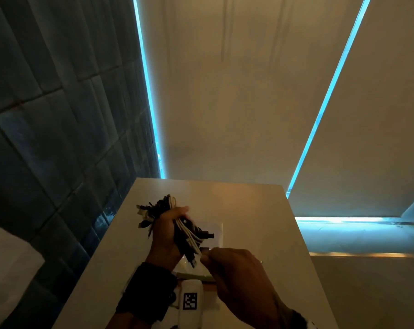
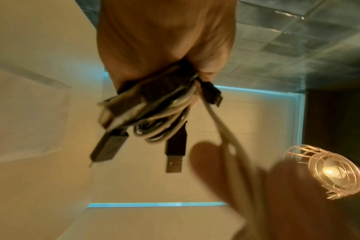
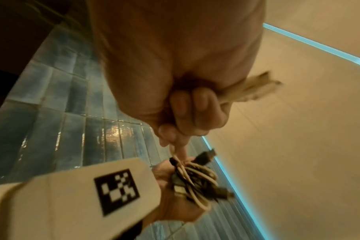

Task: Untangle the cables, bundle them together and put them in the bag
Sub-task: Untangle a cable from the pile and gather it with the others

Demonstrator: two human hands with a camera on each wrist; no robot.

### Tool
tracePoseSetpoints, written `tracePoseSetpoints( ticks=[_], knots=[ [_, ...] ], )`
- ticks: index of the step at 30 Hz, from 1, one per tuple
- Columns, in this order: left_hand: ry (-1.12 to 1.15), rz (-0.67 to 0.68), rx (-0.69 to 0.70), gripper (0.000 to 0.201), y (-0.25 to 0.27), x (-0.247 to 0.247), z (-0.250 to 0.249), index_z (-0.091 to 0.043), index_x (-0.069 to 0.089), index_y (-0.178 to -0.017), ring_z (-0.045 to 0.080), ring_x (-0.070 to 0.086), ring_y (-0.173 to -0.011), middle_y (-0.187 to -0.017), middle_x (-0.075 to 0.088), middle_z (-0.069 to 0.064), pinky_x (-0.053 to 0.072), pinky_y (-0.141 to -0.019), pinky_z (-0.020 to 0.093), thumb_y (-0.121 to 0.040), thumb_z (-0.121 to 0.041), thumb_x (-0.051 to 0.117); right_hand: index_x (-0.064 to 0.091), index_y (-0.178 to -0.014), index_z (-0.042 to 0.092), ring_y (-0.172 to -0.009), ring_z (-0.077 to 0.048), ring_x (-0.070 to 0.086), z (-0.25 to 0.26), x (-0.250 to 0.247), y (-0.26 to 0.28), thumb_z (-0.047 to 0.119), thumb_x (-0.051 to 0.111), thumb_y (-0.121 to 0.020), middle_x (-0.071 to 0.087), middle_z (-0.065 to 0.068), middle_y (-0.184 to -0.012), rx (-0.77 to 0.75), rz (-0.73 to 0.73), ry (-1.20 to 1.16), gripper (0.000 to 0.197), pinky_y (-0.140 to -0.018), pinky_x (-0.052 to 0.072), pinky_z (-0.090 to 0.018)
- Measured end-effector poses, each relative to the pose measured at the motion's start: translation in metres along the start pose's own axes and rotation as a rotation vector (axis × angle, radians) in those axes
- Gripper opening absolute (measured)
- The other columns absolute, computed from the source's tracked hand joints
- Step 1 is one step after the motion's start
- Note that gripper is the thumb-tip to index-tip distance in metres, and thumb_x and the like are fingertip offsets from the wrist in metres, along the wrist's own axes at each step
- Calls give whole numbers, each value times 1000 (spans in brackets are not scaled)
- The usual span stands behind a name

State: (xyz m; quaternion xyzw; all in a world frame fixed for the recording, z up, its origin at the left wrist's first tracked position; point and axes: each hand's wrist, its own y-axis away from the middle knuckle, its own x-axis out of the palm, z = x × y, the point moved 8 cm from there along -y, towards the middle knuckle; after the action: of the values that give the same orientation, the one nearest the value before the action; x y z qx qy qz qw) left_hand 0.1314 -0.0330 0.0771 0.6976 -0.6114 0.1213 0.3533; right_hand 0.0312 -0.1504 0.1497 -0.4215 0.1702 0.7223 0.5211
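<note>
pale table [image 1: 237, 210] running away from the camera toward drawn blinds [image 1: 237, 91], dark blue tiled wall [image 1: 46, 115] on the left. flat see-through bag [image 1: 216, 230] lying on the table under the hands, mostly hidden by them.

held above the table: bundle of cables [image 1: 189, 233], black and cream strands folded together, long axis slanting from far-left down to near-right. far end fanned out past the knuckles into a spray of plugs [image 1: 151, 210] pointing up and away to the left; near end pointing toward the right hand, with black plugs sticking out to the right. seen from the left wrist, loops of cream cable hanging below the palm with two black usb plugs [image 2: 175, 154] pointing downward in that picture.

left hand [image 1: 168, 233] wrapped round the middle of the bundle, grip closed on it, fingers curled over the top. black strap [image 1: 149, 290] on that wrist, white camera block with a black-and-white square marker [image 1: 190, 301] beside it.

right hand [image 1: 239, 276] just beside the bundle's near end, grip closed in a pinch on cream strands [image 2: 222, 129] drawn out taut from the bundle; from the right wrist, fingers [image 3: 195, 105] curled tight with a cream end [image 3: 251, 89] poking out of the fist to the right.

caged lamp [image 2: 327, 172] glowing overhead in the left-wrist picture.
</note>
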Motion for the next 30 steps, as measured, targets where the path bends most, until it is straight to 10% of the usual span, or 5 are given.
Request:
tracePoseSetpoints(
  ticks=[6, 11, 18, 24, 30],
  knots=[
    [142, 110, -26, 15, 1, 7, -5, -5, 57, -74, 15, 56, -51, -58, 56, 5, 52, -56, 25, -83, -15, 57, 77, -93, 27, -50, -8, 52, -42, 19, 13, 34, 59, -93, 61, 4, -63, 233, 199, -521, 19, -53, 45, -22],
    [166, 288, -92, 31, 11, 28, -8, -7, 60, -60, 12, 50, -42, -51, 51, 2, 47, -46, 23, -44, -12, 87, 77, -96, 16, -46, -13, 50, -69, 31, 20, 27, 64, -90, 61, -4, -65, 370, 439, -615, 18, -51, 44, -26],
    [-148, 564, -239, 30, 43, 53, 16, -8, 61, -78, 16, 50, -45, -54, 48, 6, 48, -51, 30, -52, 0, 76, 77, -91, 21, -51, -19, 53, -78, 1, 0, 23, 65, -89, 64, -5, -67, 306, 399, -429, 13, -46, 42, -25],
    [-517, 523, -124, 17, 51, 57, 16, -6, 60, -83, 22, 61, -73, -76, 62, 9, 50, -73, 34, -67, -10, 64, 69, -71, 35, -47, -12, 59, -59, -28, -21, 26, 69, -86, 67, 0, -60, 174, 208, -266, 18, -51, 51, -21],
    [-566, 444, -189, 27, 54, 50, 25, -8, 73, -88, 35, 65, -90, -90, 68, 17, 52, -87, 44, -64, -12, 64, 72, -76, 15, -48, -14, 63, -54, -34, -26, 17, 76, -80, 70, 0, -62, 192, 74, -378, 6, -51, 53, -26]
  ],
)
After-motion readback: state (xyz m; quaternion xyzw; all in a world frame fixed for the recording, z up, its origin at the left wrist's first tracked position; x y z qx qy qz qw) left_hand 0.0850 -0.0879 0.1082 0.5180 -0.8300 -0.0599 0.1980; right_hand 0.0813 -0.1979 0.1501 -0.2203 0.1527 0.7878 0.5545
